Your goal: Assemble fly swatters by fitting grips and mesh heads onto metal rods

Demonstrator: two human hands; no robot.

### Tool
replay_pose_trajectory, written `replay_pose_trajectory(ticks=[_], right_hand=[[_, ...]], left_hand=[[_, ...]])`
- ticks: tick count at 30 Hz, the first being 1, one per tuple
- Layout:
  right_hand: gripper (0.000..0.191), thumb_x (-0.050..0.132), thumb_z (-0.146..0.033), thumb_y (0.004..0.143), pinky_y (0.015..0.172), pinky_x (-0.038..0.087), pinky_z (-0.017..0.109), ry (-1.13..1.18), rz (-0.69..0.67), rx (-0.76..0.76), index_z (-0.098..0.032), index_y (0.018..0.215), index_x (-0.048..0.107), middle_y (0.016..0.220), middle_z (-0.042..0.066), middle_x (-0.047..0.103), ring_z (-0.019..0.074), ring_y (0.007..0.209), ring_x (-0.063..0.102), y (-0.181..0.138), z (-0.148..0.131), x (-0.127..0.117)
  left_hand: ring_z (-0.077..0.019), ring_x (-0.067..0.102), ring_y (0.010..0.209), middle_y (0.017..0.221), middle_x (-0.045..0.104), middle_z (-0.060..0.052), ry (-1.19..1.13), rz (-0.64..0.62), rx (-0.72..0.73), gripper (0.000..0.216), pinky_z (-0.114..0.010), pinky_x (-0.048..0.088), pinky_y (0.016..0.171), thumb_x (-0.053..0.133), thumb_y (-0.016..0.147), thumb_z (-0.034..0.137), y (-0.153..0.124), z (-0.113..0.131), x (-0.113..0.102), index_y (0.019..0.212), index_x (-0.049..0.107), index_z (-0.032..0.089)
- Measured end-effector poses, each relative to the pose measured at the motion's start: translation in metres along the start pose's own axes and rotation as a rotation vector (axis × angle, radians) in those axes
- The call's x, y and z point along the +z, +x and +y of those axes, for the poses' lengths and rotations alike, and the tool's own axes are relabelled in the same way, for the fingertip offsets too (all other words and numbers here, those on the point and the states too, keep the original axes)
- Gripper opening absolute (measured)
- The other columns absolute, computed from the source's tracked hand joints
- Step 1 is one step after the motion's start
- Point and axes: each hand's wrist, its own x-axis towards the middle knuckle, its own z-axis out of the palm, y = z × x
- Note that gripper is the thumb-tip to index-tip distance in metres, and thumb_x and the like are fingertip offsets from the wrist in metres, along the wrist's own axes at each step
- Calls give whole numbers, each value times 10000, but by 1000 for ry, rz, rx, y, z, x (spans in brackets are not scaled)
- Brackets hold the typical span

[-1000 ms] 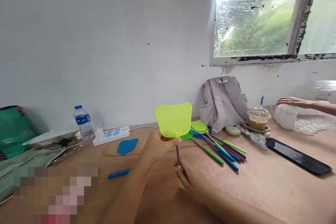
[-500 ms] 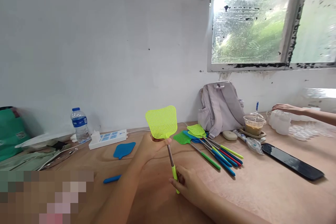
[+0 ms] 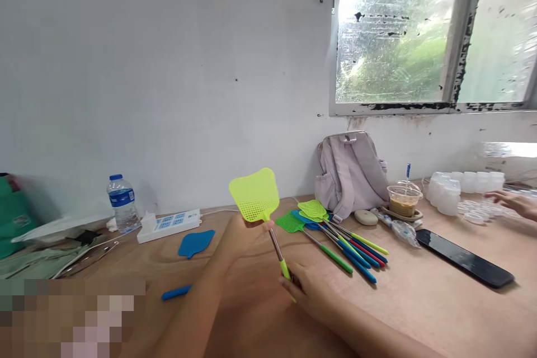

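A yellow-green fly swatter (image 3: 257, 193) with a metal rod is held up over the table in both my hands. My left hand (image 3: 247, 235) is closed around the base of its mesh head, the thumb on the neck. Lower down, my right hand (image 3: 308, 288) grips the yellow-green handle, and part of the handle is hidden by its fingers. To the left lie a blue swatter head (image 3: 196, 243) and a blue handle (image 3: 176, 292), partly behind my left forearm. Right of my hands rests a pile of fly swatters (image 3: 335, 238) in green, blue, red and yellow-green.
A power strip (image 3: 170, 225) and a water bottle (image 3: 122, 201) stand at the back left. A backpack (image 3: 351, 173), a drink cup (image 3: 403, 201) and a black phone (image 3: 465, 257) are on the right. Another person's hand (image 3: 509, 201) is near white rings (image 3: 478, 211) and bottles (image 3: 445, 196).
The yellow-green swatter has tilted, its head slightly left and its handle to the right with my right hand. The other person's hand has moved right, off the white bottles. The view has shifted slightly.
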Motion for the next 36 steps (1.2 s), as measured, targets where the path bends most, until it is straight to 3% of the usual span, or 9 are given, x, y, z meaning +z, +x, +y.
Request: replay_pose_trajectory(ticks=[5,9,13,18,21,26,29,31,36], right_hand=[[195,390,-303,857,542,312,227,-72,161,-1,-181,957,505,644,-6,520,147,591,484,11,27,-25],[282,386,-289,846,544,335,234,-124,207,86,-189,1100,461,589,-28,502,157,560,494,15,52,-53],[291,465,-270,783,515,333,232,-216,170,261,-174,1057,485,512,-50,476,161,515,493,15,73,-73],[153,543,-238,712,559,367,238,-325,54,364,-178,852,542,636,11,568,173,613,541,12,90,-81],[113,531,-234,713,596,371,252,-403,112,385,-175,809,539,784,61,589,186,695,555,12,92,-80],[118,427,-222,786,595,357,250,-338,200,229,-198,828,534,780,36,582,162,666,546,14,69,-57],[175,401,-170,782,627,372,243,-225,127,32,-201,887,537,771,26,588,154,683,549,13,43,-24],[227,452,-144,719,648,384,236,-180,-32,-142,-201,922,538,869,37,596,160,748,553,15,24,2],[348,457,-138,701,800,387,263,-109,-89,-229,-172,1040,527,1025,68,565,182,923,521,46,-6,54]], left_hand=[[-206,581,949,1064,619,-72,422,11,-65,481,-315,452,833,615,610,260,7,-23,-51,1078,551,170],[-240,583,874,958,627,-65,970,-143,-376,449,-303,461,701,527,472,79,3,-42,-93,905,603,166],[-208,580,782,834,609,-12,952,-430,-516,397,-256,439,596,492,404,75,-3,-60,-117,766,608,191],[-207,558,651,665,591,11,885,-621,-752,361,-304,440,575,622,321,111,-6,-80,-121,664,639,222],[-208,532,588,595,574,-1,850,-651,-812,345,-328,433,532,662,281,127,-6,-89,-118,609,644,232],[-202,524,566,530,545,0,834,-632,-831,271,-341,440,546,669,261,134,-6,-98,-117,515,616,214],[-183,530,578,556,541,23,783,-606,-802,264,-314,449,564,634,306,138,-7,-96,-120,556,596,213],[-171,531,579,560,523,39,755,-589,-779,260,-295,449,565,606,340,144,-8,-91,-121,589,568,210],[-165,558,703,725,540,30,615,-502,-643,287,-250,463,591,569,399,148,-7,-73,-119,676,515,199]])
